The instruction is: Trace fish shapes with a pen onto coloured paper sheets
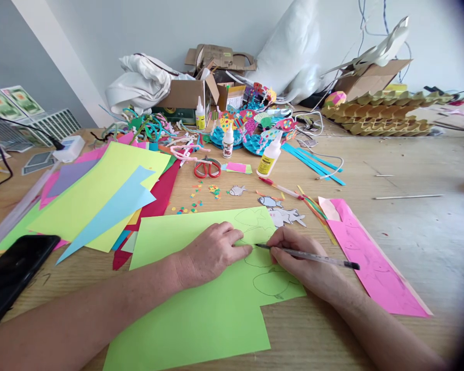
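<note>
A green sheet of paper (pixel 201 309) with several pencilled fish outlines lies in front of me. My left hand (pixel 212 252) presses down on it, thumb and forefinger stretched out beside the drawings. My right hand (pixel 301 263) grips a slim pen (pixel 317 257), its dark tip on the paper close to my left fingertips. Just beyond the sheet's upper right edge are cut-out paper fish: a grey one (pixel 237 190), a bluish one (pixel 269 201) and overlapping white ones (pixel 288 216). On the right rests a pink paper strip (pixel 371 257) with faint drawn outlines.
Coloured sheets (pixel 88 190) and a black phone (pixel 15 278) are at left. Red-handled scissors (pixel 208 167), a glue bottle (pixel 269 157), paper confetti (pixel 214 191) and a red pen (pixel 280 188) lie ahead. Cardboard boxes (pixel 185 95) and egg trays (pixel 386 118) stand behind.
</note>
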`<state>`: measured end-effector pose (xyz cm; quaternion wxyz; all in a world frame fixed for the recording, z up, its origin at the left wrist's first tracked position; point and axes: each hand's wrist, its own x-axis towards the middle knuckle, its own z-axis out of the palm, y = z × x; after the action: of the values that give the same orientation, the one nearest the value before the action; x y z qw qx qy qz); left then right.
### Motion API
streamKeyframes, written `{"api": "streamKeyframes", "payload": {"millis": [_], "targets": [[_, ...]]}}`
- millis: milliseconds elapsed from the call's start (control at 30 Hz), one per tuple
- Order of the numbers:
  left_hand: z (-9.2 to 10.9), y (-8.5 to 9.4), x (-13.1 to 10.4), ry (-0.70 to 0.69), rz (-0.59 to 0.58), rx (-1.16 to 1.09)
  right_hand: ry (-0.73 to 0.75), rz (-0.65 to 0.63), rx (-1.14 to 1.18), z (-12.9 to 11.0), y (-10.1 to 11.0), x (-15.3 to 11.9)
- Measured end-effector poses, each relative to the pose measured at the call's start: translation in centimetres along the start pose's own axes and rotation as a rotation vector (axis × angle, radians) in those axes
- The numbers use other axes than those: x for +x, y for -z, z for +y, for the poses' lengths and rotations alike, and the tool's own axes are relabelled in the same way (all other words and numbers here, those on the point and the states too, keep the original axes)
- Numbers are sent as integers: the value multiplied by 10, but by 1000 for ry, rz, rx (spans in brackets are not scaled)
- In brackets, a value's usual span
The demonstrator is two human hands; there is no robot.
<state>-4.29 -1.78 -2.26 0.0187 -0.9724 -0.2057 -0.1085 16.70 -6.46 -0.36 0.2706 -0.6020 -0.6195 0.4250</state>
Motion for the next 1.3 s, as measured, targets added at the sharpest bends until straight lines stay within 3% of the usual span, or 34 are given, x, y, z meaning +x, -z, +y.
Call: {"api": "streamKeyframes", "payload": {"millis": [1300], "targets": [[-1, -3, -2, -2, 6, -4, 6, -3, -18, -1, 1, 1]]}}
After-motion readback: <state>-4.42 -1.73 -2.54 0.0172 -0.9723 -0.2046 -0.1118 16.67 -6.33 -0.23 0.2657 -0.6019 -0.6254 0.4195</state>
